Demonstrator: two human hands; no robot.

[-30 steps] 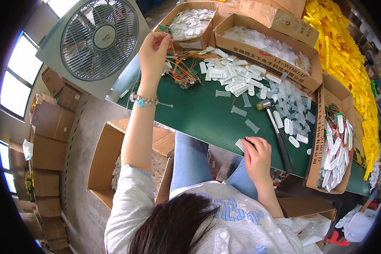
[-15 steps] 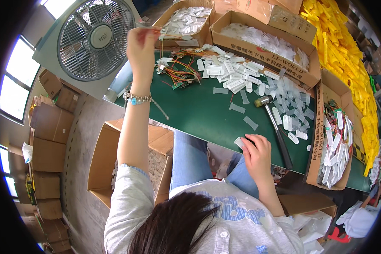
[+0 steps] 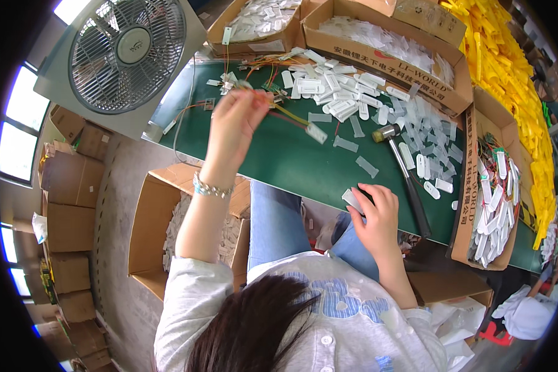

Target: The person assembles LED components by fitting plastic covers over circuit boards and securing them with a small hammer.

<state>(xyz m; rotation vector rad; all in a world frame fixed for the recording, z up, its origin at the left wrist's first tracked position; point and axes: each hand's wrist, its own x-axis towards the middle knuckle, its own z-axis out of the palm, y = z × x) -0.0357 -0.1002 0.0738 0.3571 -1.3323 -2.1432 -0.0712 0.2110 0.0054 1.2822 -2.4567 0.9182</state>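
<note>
My left hand (image 3: 237, 121) is raised over the left part of the green table, its fingers pinched on a wired part. Red and yellow wires (image 3: 286, 115) trail from it to the right and end in a small pale board (image 3: 317, 132). At the table's front edge, my right hand (image 3: 378, 214) has its thumb and fingers around a small white plastic casing (image 3: 351, 198). Beyond the left hand lies a tangle of coloured wires (image 3: 271, 84). White plastic casings (image 3: 338, 93) are heaped at the middle back, beside scattered clear plastic pieces (image 3: 421, 133).
A hammer (image 3: 406, 177) lies right of centre on the green table (image 3: 273, 161). Cardboard boxes (image 3: 384, 65) of plastic parts line the back; another box (image 3: 468, 198) of wired casings stands right. A fan (image 3: 133, 49) is at left, yellow strips (image 3: 508, 93) far right.
My left hand has come down and nearer from beside the fan, bringing the wires and pale board with it. My right hand stays at the table edge with the casing.
</note>
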